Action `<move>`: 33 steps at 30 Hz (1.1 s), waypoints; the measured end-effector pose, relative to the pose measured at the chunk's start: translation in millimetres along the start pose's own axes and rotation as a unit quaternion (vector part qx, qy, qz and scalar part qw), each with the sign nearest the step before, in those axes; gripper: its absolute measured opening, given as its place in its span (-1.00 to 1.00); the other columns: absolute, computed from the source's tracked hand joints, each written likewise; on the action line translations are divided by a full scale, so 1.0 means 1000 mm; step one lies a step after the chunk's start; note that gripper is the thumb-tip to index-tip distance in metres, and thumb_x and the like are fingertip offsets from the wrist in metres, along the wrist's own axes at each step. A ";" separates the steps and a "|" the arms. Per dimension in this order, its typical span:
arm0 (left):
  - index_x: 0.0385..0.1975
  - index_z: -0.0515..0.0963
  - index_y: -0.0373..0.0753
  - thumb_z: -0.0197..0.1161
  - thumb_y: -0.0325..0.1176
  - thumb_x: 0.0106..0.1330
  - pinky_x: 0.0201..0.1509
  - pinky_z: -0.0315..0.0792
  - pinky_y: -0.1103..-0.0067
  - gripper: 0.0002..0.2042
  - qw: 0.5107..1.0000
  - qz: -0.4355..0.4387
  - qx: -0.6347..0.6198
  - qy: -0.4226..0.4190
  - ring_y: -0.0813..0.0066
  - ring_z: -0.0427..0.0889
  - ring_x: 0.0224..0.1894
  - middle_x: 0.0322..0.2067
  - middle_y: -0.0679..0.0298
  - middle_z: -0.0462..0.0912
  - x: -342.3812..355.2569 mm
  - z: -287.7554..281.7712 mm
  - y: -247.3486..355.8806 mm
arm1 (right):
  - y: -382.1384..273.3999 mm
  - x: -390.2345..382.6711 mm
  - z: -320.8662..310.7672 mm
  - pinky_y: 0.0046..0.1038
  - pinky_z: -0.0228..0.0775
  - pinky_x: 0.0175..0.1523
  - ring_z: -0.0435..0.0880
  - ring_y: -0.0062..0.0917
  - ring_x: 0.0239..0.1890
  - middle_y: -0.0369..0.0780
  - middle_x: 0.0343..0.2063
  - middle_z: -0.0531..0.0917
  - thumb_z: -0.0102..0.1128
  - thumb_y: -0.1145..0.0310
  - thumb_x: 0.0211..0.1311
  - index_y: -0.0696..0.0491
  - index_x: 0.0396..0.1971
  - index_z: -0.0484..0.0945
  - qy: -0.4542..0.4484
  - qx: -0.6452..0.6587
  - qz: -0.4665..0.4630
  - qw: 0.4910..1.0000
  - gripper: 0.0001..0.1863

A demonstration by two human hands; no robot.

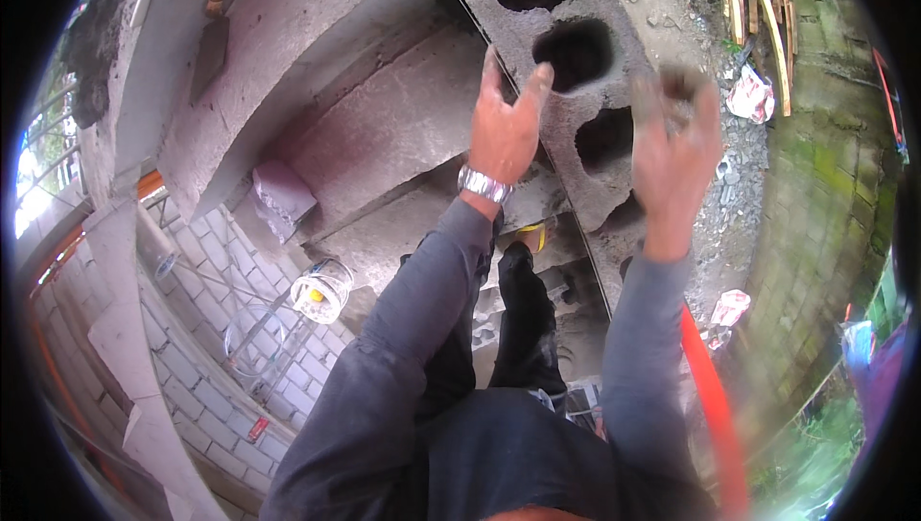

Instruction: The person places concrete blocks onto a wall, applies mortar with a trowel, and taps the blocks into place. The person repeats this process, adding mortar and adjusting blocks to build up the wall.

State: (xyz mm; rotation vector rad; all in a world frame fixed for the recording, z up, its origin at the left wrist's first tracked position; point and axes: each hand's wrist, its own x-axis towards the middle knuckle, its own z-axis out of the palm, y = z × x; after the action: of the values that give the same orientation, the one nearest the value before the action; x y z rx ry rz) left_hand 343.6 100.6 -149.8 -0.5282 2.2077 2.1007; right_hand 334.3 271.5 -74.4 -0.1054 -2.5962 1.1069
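A row of grey hollow concrete blocks [549, 110] runs from the top centre down toward me, its dark cells facing up. My left hand [507, 137], a metal-band watch on its wrist, is over the row's left edge. Its index finger and thumb are spread, with nothing seen between them. A thin dark line [460, 3] follows that edge and passes by the fingers. My right hand [676, 152] is raised over the blocks' right side. Motion smears its fingers, and whether they hold anything is unclear.
Concrete steps [384, 108] lie to the left, with a broken block piece [281, 197] on one. A white bucket [322, 291] stands lower left. An orange-red strap [712, 406] hangs beside my right forearm. Wooden strips [758, 3] and rubble [734, 204] lie right, before a mossy block wall [815, 195].
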 end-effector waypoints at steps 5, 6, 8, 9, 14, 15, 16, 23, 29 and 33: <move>0.27 0.35 -0.46 0.38 -0.15 0.28 0.21 0.46 0.46 -0.33 0.998 -0.038 0.046 0.014 0.26 0.69 0.05 0.03 0.03 0.71 0.014 0.002 0.027 | 0.035 0.064 0.034 -0.09 0.46 0.19 0.69 0.03 -0.01 0.11 -0.09 0.70 0.41 0.27 0.10 0.11 0.33 0.36 -0.185 -0.092 -0.020 0.978 -0.24; 0.26 0.37 -0.43 0.38 -0.16 0.27 0.20 0.47 0.45 -0.35 0.998 -0.050 0.044 0.007 0.26 0.69 0.03 0.01 0.04 0.71 0.015 0.001 0.026 | 0.029 0.068 0.038 -0.12 0.44 0.23 0.66 0.05 0.05 0.14 -0.02 0.68 0.41 0.26 0.09 0.11 0.38 0.30 -0.246 -0.116 0.051 0.961 -0.17; 0.23 0.40 -0.38 0.38 -0.19 0.23 0.16 0.48 0.44 -0.38 0.996 -0.077 0.037 -0.010 0.26 0.70 0.00 -0.01 0.06 0.72 0.017 0.000 0.025 | 0.028 0.071 0.042 -0.11 0.45 0.22 0.66 0.08 0.05 0.18 -0.03 0.67 0.36 0.27 0.09 0.10 0.41 0.27 -0.291 -0.156 0.108 0.938 -0.16; 0.23 0.41 -0.37 0.37 -0.20 0.22 0.15 0.49 0.44 -0.39 0.997 -0.072 0.040 -0.011 0.25 0.71 -0.01 -0.02 0.07 0.73 0.018 0.000 0.026 | 0.037 0.068 0.045 -0.07 0.47 0.17 0.67 0.09 0.00 0.17 -0.10 0.69 0.31 0.29 0.10 0.08 0.40 0.28 -0.275 -0.170 0.093 0.942 -0.20; 0.22 0.41 -0.36 0.36 -0.22 0.19 0.11 0.51 0.42 -0.40 0.997 -0.064 0.039 -0.005 0.24 0.72 -0.04 -0.06 0.08 0.74 0.019 0.000 0.026 | 0.037 0.068 0.048 -0.01 0.51 0.09 0.69 0.11 -0.08 0.15 -0.21 0.72 0.20 0.33 0.14 0.04 0.40 0.28 -0.276 -0.184 0.086 0.939 -0.25; 0.22 0.41 -0.36 0.36 -0.22 0.19 0.11 0.52 0.42 -0.39 0.998 -0.055 0.036 -0.006 0.23 0.73 -0.04 -0.06 0.08 0.74 0.019 0.000 0.025 | 0.038 0.068 0.048 0.00 0.51 0.08 0.69 0.11 -0.09 0.14 -0.21 0.72 0.20 0.32 0.14 0.04 0.41 0.28 -0.276 -0.189 0.084 0.939 -0.24; 0.22 0.41 -0.36 0.36 -0.22 0.19 0.11 0.52 0.42 -0.39 0.998 -0.048 0.034 -0.008 0.23 0.73 -0.05 -0.07 0.08 0.74 0.019 0.000 0.023 | 0.040 0.068 0.048 0.00 0.51 0.07 0.70 0.11 -0.09 0.14 -0.22 0.72 0.21 0.32 0.14 0.04 0.41 0.27 -0.278 -0.193 0.082 0.937 -0.24; 0.24 0.41 -0.35 0.37 -0.20 0.18 0.10 0.53 0.42 -0.37 0.997 -0.058 0.055 -0.009 0.20 0.74 -0.05 -0.08 0.06 0.75 0.019 -0.003 0.025 | 0.041 0.068 0.051 0.00 0.52 0.05 0.70 0.10 -0.11 0.14 -0.22 0.72 0.19 0.29 0.18 0.03 0.43 0.24 -0.286 -0.210 0.081 0.931 -0.24; 0.23 0.41 -0.35 0.38 -0.21 0.19 0.11 0.54 0.41 -0.38 1.000 -0.011 0.008 0.003 0.15 0.75 -0.07 -0.09 0.02 0.76 0.017 0.003 0.012 | 0.046 0.067 0.048 0.01 0.50 0.04 0.68 0.12 -0.12 0.16 -0.23 0.71 0.19 0.27 0.17 0.01 0.44 0.21 -0.275 -0.198 0.051 0.939 -0.21; 0.14 0.43 -0.45 0.40 -0.23 0.21 0.08 0.55 0.43 -0.43 0.996 0.055 0.066 -0.022 0.18 0.75 -0.08 -0.12 0.05 0.77 0.020 -0.004 0.004 | 0.055 0.067 0.057 -0.01 0.51 0.04 0.68 0.12 -0.14 0.16 -0.19 0.70 0.21 0.27 0.14 -0.01 0.36 0.36 -0.257 -0.201 0.023 0.945 -0.30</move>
State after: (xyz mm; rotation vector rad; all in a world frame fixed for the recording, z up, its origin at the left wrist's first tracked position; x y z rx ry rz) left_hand 324.8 92.4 -151.1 -0.3569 2.3793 1.9760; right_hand 249.5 283.7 -133.3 0.0407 -3.2773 0.6587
